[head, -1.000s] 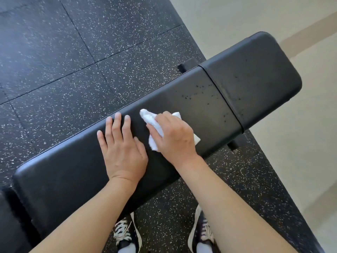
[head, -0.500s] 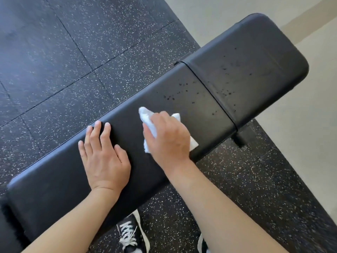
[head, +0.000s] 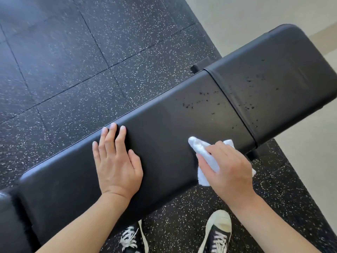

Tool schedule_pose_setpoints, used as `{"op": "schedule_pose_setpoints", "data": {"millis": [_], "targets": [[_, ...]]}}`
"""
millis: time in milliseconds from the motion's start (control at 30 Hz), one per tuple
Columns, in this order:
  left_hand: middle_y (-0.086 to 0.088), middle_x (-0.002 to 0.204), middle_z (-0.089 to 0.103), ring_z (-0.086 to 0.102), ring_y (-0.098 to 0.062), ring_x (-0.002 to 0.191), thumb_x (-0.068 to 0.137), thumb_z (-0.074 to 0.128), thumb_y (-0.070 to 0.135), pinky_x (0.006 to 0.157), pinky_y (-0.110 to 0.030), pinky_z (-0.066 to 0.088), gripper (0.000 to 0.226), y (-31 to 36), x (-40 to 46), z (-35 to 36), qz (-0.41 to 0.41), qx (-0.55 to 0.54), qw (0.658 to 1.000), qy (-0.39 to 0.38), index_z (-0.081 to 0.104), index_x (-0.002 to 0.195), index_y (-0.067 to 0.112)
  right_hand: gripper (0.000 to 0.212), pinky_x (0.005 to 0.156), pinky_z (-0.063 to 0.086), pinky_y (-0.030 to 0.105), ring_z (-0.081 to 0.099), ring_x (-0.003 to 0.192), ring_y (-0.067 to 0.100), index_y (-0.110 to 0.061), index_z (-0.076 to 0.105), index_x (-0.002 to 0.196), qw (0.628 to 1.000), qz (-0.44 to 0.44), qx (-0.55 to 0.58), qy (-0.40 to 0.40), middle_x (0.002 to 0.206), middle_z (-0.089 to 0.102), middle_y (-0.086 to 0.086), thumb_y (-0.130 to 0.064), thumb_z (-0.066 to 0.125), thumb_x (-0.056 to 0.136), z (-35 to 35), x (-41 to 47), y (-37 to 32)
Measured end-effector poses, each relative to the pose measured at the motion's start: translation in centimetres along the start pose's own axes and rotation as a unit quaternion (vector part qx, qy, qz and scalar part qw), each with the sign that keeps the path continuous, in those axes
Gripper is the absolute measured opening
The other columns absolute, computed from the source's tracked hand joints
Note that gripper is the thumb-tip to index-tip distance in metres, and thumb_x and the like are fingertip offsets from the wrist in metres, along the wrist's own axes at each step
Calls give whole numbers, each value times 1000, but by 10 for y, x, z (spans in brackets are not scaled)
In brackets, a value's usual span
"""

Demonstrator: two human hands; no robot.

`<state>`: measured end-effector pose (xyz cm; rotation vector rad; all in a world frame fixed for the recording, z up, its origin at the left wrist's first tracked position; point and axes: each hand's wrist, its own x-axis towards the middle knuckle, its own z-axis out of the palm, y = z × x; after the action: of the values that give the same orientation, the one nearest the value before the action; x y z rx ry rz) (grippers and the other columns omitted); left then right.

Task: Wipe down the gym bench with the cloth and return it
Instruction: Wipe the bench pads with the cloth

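A black padded gym bench (head: 164, 117) runs diagonally from lower left to upper right, with a seam before its wider end pad (head: 284, 79). Small droplets speckle the pad near the seam. My left hand (head: 116, 161) lies flat on the long pad, fingers straight. My right hand (head: 228, 170) grips a white cloth (head: 202, 152) and presses it on the pad's near edge, just left of the seam. Most of the cloth is hidden under the hand.
Black speckled rubber floor tiles (head: 73, 61) surround the bench. A pale floor (head: 310, 161) begins at the right. My two sneakers (head: 218, 232) stand on the rubber below the bench's near edge. Another dark pad (head: 7, 225) shows at the far lower left.
My right hand has slid the cloth rightward along the pad toward the seam and near edge. The left hand stays flat on the pad. The gap between the hands has widened.
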<state>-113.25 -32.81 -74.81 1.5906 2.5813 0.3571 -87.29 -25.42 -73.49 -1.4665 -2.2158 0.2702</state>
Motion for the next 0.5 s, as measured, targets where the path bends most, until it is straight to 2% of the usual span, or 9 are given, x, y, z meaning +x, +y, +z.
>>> {"op": "schedule_pose_setpoints", "data": {"millis": [100, 267, 367, 433, 500], "targets": [[-11, 166, 34, 23, -34, 158, 91, 42, 26, 128, -58, 14, 64, -1, 1, 0, 0, 2, 1000, -2, 43, 153, 9, 28, 51, 37, 33, 41, 58, 20, -16, 59, 74, 999, 7, -26, 34, 67, 46, -4, -29, 63, 98, 20, 25, -19], [-12, 165, 36, 24, -34, 158, 91, 41, 26, 127, -59, 16, 65, -1, 2, -2, 1, 8, 1000, -6, 43, 154, 9, 19, 51, 27, 29, 51, 60, 25, -19, 58, 76, 998, 25, -22, 53, 71, 54, -1, -30, 66, 88, 74, 125, -62], [-12, 165, 36, 24, -34, 158, 91, 41, 26, 127, -59, 16, 65, 0, 2, -2, 2, 9, 1000, -6, 44, 153, 9, 25, 55, 24, 29, 57, 61, 27, -19, 57, 73, 999, 6, -35, 24, 71, 59, -1, -34, 73, 84, 100, 176, -82], [-11, 165, 35, 24, -33, 158, 92, 40, 27, 128, -59, 16, 64, 0, 2, -2, 1, 9, 1000, -7, 44, 153, 9, 26, 59, 25, 32, 61, 68, 29, -21, 55, 77, 999, 5, -38, -32, 77, 63, 0, -38, 72, 87, 105, 187, -89], [-11, 165, 35, 23, -33, 158, 92, 40, 27, 128, -58, 15, 65, 0, 2, -2, 1, 10, 1000, -10, 44, 154, 9, 28, 59, 24, 31, 59, 67, 29, -20, 54, 76, 999, 0, -26, -21, 76, 60, 0, -37, 73, 87, 101, 179, -86]]}}
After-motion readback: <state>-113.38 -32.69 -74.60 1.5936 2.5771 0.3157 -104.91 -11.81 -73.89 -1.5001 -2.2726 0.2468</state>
